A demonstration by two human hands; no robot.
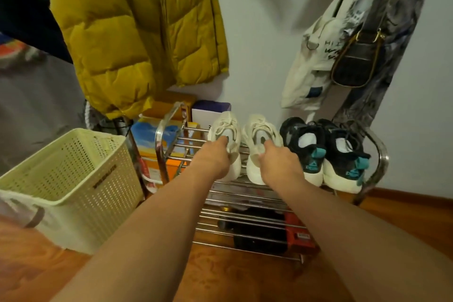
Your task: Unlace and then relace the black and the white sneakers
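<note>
Two white sneakers stand side by side, toes to the wall, on the top shelf of a metal shoe rack (247, 186). My left hand (215, 158) grips the heel collar of the left white sneaker (224, 127), fingers hooked into its opening. My right hand (279, 163) grips the heel of the right white sneaker (259, 130) the same way. To their right stand two black sneakers with teal heel tabs and white soles, one (304, 144) beside the white pair and the other (343, 154) at the rack's right end. All laces look threaded.
A cream perforated basket (73, 179) stands on the wooden floor left of the rack. A yellow padded jacket (137, 32) hangs above it. Bags (343, 56) hang at the right over the black sneakers. Boxes (171, 117) sit behind the rack, dark items on its lower shelf.
</note>
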